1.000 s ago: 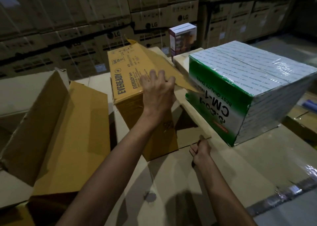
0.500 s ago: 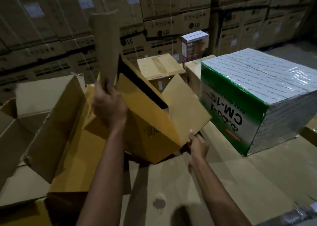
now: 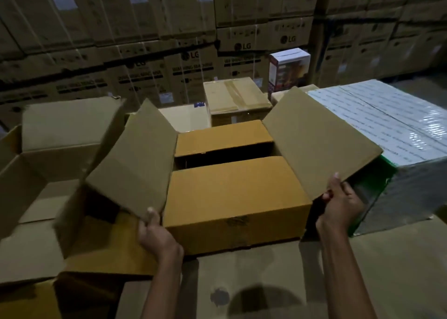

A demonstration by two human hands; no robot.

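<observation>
A yellow-brown cardboard box (image 3: 237, 197) stands in front of me on flattened cardboard, its two inner flaps folded down with a dark gap between them. Its two long outer flaps stick up and outward. My left hand (image 3: 157, 236) grips the near corner of the left flap (image 3: 135, 159). My right hand (image 3: 343, 205) grips the near corner of the right flap (image 3: 314, 139).
An open empty carton (image 3: 48, 164) lies to the left. A shrink-wrapped green and white package (image 3: 396, 149) stands close on the right. Behind are a taped box (image 3: 234, 98), a small white and purple box (image 3: 287, 69) and a wall of stacked LG cartons (image 3: 193, 40).
The box was tilted and being unfolded from flat a second ago. It now stands upright, squared, with inner flaps down. Both hands have moved to the outer flaps' near corners.
</observation>
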